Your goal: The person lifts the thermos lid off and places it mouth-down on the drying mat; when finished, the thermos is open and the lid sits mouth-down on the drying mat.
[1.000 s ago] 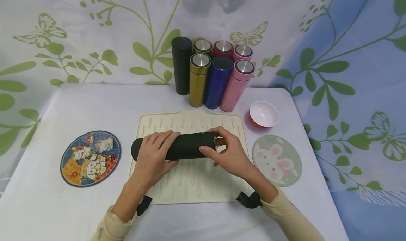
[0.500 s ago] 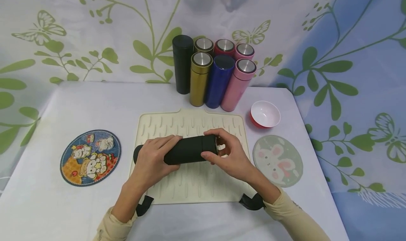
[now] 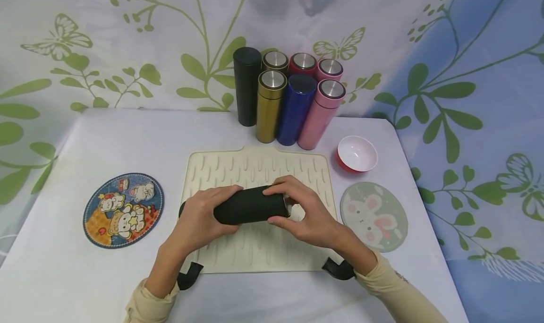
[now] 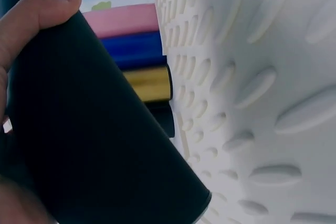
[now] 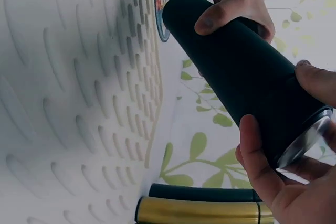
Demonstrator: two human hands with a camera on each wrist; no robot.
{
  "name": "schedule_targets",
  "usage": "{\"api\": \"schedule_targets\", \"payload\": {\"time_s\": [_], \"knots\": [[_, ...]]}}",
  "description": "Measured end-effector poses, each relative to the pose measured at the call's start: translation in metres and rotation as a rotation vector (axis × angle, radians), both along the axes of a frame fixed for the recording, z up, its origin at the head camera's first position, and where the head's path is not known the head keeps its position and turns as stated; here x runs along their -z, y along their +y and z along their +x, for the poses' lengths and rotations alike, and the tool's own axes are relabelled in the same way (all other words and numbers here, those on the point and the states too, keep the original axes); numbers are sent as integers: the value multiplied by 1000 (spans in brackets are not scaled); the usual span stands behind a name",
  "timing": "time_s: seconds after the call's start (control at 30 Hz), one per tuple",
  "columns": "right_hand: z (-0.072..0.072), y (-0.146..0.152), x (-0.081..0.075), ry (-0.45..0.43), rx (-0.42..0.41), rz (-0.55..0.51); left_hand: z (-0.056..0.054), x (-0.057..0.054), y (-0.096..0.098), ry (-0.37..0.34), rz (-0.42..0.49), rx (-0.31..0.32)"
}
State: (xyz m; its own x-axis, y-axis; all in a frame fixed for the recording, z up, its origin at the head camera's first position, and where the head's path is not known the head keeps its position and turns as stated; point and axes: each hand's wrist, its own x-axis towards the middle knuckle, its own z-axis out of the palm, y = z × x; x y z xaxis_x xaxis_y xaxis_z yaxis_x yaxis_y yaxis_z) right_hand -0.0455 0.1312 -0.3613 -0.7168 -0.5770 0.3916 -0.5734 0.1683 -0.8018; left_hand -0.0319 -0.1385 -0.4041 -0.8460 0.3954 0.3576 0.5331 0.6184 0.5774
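A black thermos bottle (image 3: pixel 250 205) is held slantwise above the cream ridged mat (image 3: pixel 259 252), its capped end toward the right. My left hand (image 3: pixel 201 214) grips the body near its base, thumb along the near side. At the other end my right hand (image 3: pixel 308 214) grips the cap, fingers over the top and thumb beneath. In the right wrist view the silver lid top (image 5: pixel 304 140) shows between the right fingers. The left wrist view has the dark body (image 4: pixel 94 108) crossing it, with the base low over the mat.
Behind the mat stand several upright bottles, among them a black one (image 3: pixel 246 87), a gold one (image 3: pixel 268 110), a blue one (image 3: pixel 295 110) and a pink one (image 3: pixel 318 115). A red-and-white bowl (image 3: pixel 357 154) sits at right. Round coasters (image 3: pixel 123 209) lie on both sides, one with a rabbit (image 3: pixel 374 214).
The bottle has come slightly lower and tilted, its base end now mostly behind the left hand. My right hand's fingers have moved further over the cap.
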Motion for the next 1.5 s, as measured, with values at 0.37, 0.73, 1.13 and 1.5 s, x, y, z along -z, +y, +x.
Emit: {"api": "schedule_targets", "payload": {"time_s": [0.37, 0.73, 1.13, 1.5], "knots": [[-16, 5, 9, 59, 10, 78, -2, -4, -5, -14, -30, -8], [-24, 1, 4, -633, 113, 12, -6, -11, -1, 329, -191, -91], [-19, -2, 10, -450, 52, -16, -3, -10, -7, 186, -164, -84], [-12, -1, 5, -41, 5, 24, -1, -4, -10, 18, -43, -37]]}}
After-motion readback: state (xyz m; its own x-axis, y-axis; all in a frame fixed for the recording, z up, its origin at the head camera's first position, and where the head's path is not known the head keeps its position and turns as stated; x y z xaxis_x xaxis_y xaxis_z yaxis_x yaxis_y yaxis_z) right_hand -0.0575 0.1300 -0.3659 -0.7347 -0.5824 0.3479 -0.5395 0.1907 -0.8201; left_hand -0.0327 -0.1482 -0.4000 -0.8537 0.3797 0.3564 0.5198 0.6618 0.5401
